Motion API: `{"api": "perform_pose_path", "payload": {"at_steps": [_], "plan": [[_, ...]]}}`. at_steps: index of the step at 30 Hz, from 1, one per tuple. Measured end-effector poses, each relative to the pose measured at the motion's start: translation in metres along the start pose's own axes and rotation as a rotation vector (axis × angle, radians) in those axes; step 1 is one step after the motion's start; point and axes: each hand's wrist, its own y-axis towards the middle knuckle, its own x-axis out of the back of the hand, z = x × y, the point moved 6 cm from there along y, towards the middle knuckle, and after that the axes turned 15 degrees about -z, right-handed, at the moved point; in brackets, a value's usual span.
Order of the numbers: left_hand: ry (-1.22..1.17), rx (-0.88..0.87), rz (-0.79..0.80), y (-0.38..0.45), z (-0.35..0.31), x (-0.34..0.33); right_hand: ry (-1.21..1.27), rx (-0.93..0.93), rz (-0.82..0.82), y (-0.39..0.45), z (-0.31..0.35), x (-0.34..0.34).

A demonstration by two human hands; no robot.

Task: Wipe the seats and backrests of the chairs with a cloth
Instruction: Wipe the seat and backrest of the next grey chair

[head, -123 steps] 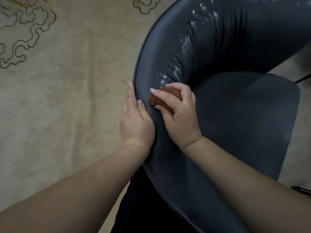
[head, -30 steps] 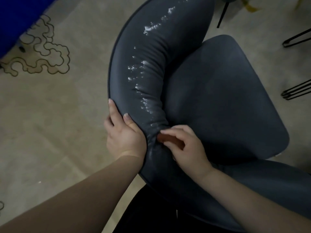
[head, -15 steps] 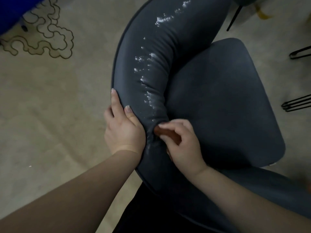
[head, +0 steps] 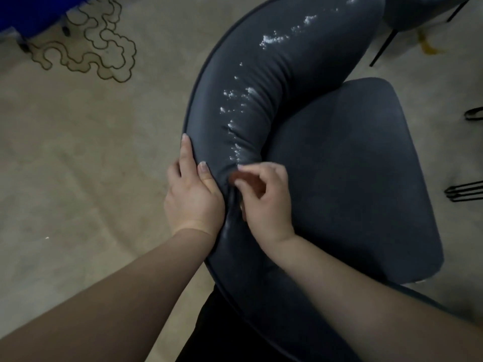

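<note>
Floor (head: 78, 178) at 9 o'clock is plain beige w/ a squiggly line pattern (head: 86, 48) up at 10–11 and a blue edge (head: 31, 14) in the corner. Left hand (head: 193, 197) sits near center, fingers straight and flat along the outer edge of the backrest (head: 248, 82), thumb on the padded top, bracing it, not gripping; same spot as half a sec ago. Just right of it, the right hand (head: 264, 202) has fingers curled in a narrow pinch round a small reddish-brown cloth (head: 247, 181), pressed against the backrest's inner face; mostly hidden by fingers and a bit blurred. Vs. approx 4 s ago the view has pulled back, so more of the backrest shows; the hands sit at about the same bend of it. White specks/foam (head: 235, 121) run from the cloth up toward 1 o'clock, so that stretch looks unwiped. Probably the next strokes go up along that trail. Seat (head: 352, 165) at 3 o'clock looks matte, no specks visible; can't tell if wiped. Black chair legs (head: 462, 192) of other chairs at far 3 o'clock, another chair (head: 418, 11) at 1.
</note>
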Motion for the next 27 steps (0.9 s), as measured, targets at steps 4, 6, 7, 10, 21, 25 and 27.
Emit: {"api": "perform_pose_path", "payload": {"at_steps": [4,6,7,10,21,25,27], "plan": [[-0.005,-0.003,-0.003,0.0,0.002,-0.001,0.03,-0.006,0.008,0.001,-0.003,-0.004],[-0.018,0.0,0.002,-0.001,0.001,0.0,0.026,0.111,0.14,-0.022,-0.01,0.013],[-0.022,-0.004,0.003,-0.001,0.001,0.0,0.033,0.146,0.204,-0.032,-0.013,0.022],[-0.02,0.001,-0.001,-0.001,0.0,0.0,0.038,0.185,0.24,-0.029,-0.013,0.025],[-0.101,0.019,-0.003,-0.002,0.003,-0.001,0.028,0.359,0.24,-0.035,-0.009,0.023],[-0.093,0.016,-0.002,0.0,0.002,0.0,-0.029,0.437,0.15,0.001,0.009,-0.008],[-0.079,0.0,-0.005,0.0,0.0,0.0,-0.023,0.361,0.043,0.023,0.013,-0.023]]}}
